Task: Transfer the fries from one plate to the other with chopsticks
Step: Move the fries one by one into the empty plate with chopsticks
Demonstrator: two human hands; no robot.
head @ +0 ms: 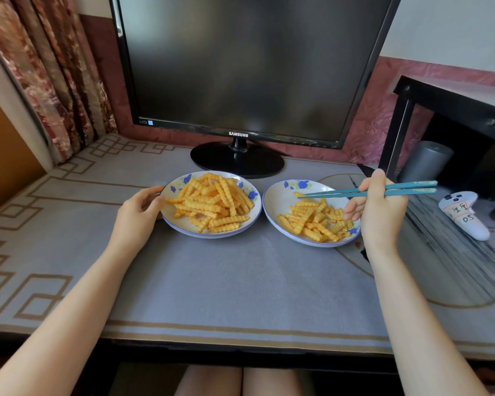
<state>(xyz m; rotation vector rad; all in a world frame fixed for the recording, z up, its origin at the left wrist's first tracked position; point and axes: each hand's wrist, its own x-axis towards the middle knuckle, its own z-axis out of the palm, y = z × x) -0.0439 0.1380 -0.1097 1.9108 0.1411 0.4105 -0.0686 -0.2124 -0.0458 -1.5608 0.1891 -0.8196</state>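
Two white plates with blue flowers sit side by side on the grey cloth. The left plate [180, 224] carries a big heap of crinkle-cut fries [212, 204]. The right plate [277, 195] holds a smaller pile of fries [315, 221]. My left hand [139, 210] holds the left plate's rim with thumb and fingers. My right hand [380, 207] grips a pair of teal chopsticks [340, 193], whose tips hover over the right plate's far side with nothing between them.
A black Samsung monitor [249, 67] stands on its round base [237, 161] just behind the plates. A white controller [463, 215] lies on the right. A black side table [455, 110] and a grey cylinder [426, 161] stand beyond it. A curtain [46, 75] hangs at left.
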